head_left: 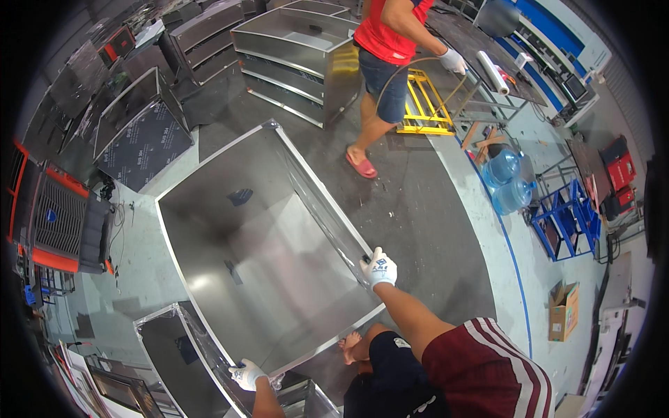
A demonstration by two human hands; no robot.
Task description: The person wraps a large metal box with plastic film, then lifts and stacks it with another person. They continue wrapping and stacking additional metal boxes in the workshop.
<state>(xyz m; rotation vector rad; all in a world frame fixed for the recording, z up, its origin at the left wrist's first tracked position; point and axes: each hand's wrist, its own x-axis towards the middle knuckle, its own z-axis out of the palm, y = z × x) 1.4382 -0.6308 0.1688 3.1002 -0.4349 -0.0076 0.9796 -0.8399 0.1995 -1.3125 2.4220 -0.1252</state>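
Observation:
A large open-topped sheet-metal box (306,306) stands in front of me, with bright pale rims and a smooth grey inside. My right hand (380,269), in a white glove, is closed over its right rim; a small dark bit shows by the fingertips, too small to name. At the box's near left corner my left hand (247,375), gloved too, has its fingers curled onto the rim. Clear film hangs loose along the right side wall. Dark patches of film (240,197) stick to the inside.
A smaller metal box (167,341) stands close on the left. Past the big box, a shelved metal cabinet (293,76) and a person in a red shirt (394,31) holding a thin loop. Yellow frame (421,104), blue water jugs (512,196), blue rack (568,223) and carton (563,312) lie right.

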